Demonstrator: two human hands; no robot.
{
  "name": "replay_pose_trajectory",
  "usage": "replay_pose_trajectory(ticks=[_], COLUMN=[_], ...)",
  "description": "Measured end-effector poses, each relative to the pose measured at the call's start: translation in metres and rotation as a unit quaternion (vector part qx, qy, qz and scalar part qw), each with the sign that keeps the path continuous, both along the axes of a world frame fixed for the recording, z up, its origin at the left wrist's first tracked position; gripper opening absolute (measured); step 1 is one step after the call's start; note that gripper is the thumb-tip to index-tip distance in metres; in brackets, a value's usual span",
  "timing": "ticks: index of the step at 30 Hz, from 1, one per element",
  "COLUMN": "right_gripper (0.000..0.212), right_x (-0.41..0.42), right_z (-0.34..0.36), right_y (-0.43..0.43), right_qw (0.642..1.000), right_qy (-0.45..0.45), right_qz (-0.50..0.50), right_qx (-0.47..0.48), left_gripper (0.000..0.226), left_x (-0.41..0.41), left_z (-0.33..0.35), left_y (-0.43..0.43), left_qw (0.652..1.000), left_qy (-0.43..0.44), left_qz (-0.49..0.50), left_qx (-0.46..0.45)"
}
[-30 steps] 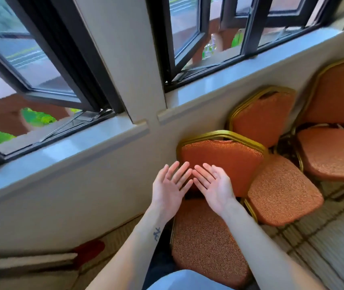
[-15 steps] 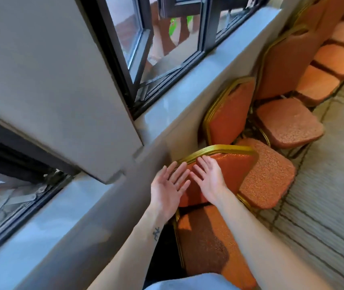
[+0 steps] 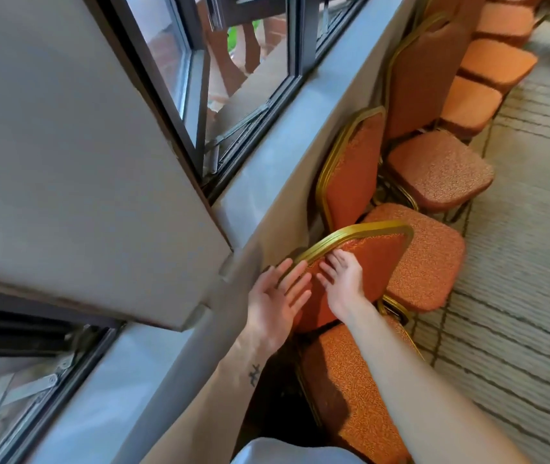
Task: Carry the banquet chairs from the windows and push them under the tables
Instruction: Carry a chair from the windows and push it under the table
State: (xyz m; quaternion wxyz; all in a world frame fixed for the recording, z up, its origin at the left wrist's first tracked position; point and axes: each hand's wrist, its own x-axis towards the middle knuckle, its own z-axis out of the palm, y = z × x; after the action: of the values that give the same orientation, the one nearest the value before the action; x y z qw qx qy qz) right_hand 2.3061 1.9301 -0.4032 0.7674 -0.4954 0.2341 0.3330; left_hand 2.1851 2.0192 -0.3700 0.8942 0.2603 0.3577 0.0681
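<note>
Fingers (image 3: 335, 262) apparently against chair backrest (image 3: 380, 262).

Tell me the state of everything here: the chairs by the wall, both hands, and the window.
Nearest chair: upright on the floor by the wall, not lifted.
Left hand: open, fingers straight at the gold top edge of the nearest chair's back.
Right hand: open, fingers flat against that backrest's fabric.
Second chair: upright, untouched.
Third chair: upright, untouched.
Window: sash open.
</note>
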Motion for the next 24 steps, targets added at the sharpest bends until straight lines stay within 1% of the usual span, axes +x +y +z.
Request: replay_pose_trajectory(ticks=[2, 4, 6, 9, 14, 20, 24], right_gripper=[0.058, 0.056, 0.048, 0.051, 0.043, 0.049, 0.047], right_x=[-0.001, 0.000, 0.004, 0.005, -0.009, -0.032, -0.053], right_z=[0.000, 0.001, 0.002, 0.002, 0.006, 0.010, 0.026], right_y=[0.000, 0.000, -0.003, -0.010, -0.026, -0.063, -0.096], right_qw=[1.000, 0.999, 0.999, 0.998, 0.998, 0.999, 0.997], right_qy=[0.007, 0.020, 0.028, 0.039, 0.034, 0.014, 0.013], right_qz=[-0.004, -0.006, 0.002, 0.014, -0.002, -0.025, -0.063], right_qx=[0.029, 0.048, 0.046, 0.050, 0.055, 0.038, 0.032], left_gripper=[0.051, 0.050, 0.049, 0.048, 0.051, 0.050, 0.045], left_x=[-0.001, -0.001, -0.002, -0.005, -0.004, 0.010, 0.017], left_z=[0.000, 0.001, 0.004, 0.007, 0.012, 0.029, 0.045], left_y=[0.000, 0.001, 0.002, 0.002, -0.005, -0.020, -0.042], left_qw=[1.000, 1.000, 0.999, 0.999, 0.996, 0.988, 0.972], left_qy=[0.006, 0.004, 0.004, -0.001, -0.014, -0.023, -0.039], left_qz=[-0.014, -0.024, -0.033, -0.049, -0.086, -0.146, -0.214], left_qx=[0.000, 0.002, 0.007, 0.013, 0.016, 0.049, 0.090])
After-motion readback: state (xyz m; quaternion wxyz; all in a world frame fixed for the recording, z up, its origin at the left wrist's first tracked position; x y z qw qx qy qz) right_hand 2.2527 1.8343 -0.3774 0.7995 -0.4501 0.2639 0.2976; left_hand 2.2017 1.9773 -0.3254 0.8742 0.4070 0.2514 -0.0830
